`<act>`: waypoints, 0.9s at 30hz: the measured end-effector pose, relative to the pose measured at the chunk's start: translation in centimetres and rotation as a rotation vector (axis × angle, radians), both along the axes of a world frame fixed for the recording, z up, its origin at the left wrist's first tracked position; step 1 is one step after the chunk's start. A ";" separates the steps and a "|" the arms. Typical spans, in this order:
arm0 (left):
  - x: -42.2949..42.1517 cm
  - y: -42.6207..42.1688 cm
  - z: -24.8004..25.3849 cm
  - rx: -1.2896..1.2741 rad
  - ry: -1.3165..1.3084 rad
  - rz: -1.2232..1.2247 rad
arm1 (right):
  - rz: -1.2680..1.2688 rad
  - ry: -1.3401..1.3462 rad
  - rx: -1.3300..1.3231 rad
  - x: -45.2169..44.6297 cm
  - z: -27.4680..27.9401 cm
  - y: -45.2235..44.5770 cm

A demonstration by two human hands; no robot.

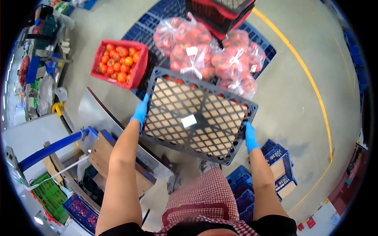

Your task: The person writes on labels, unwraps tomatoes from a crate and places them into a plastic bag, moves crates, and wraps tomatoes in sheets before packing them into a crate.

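Head — left grip (140, 111) and right grip (250, 137) hold a black crate (201, 120) between them.

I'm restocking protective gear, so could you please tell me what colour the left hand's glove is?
The left glove is blue, as the head view shows.

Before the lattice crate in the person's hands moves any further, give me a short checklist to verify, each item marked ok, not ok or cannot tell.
1. Left hand on the black crate: ok, gloved, at its left edge.
2. Right hand on it: ok, gloved, at its right edge.
3. Crate level: cannot tell from this single view.
4. Support under the crate: cannot tell; the crate hides what is beneath.
5. Space just beyond its far edge free: not ok, clear bags of red produce lie there.
6. White label readable: not ok, no text can be made out.
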State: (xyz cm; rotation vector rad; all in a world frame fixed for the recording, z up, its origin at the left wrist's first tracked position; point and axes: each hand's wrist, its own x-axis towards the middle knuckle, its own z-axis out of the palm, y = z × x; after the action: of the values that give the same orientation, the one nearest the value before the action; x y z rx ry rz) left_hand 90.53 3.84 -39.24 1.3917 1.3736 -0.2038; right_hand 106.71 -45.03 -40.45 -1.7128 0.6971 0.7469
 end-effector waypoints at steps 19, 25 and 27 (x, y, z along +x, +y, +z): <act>-9.9 -25.5 12.7 0.438 -0.320 -0.179 | 0.341 0.166 -0.107 -11.0 4.9 -7.6; -25.5 -25.8 16.4 0.009 -0.261 -0.028 | 0.523 0.129 -0.203 -23.5 14.6 -3.2; -31.4 -24.0 16.0 0.075 -0.215 -0.142 | 0.513 0.042 -0.226 -28.7 14.5 -5.0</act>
State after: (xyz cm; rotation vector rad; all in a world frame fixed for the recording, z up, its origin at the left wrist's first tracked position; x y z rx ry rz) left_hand 59.17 -20.18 -23.25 1.5287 1.1161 -0.0934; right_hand 77.99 -49.99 -25.92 -2.1223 0.3763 1.0900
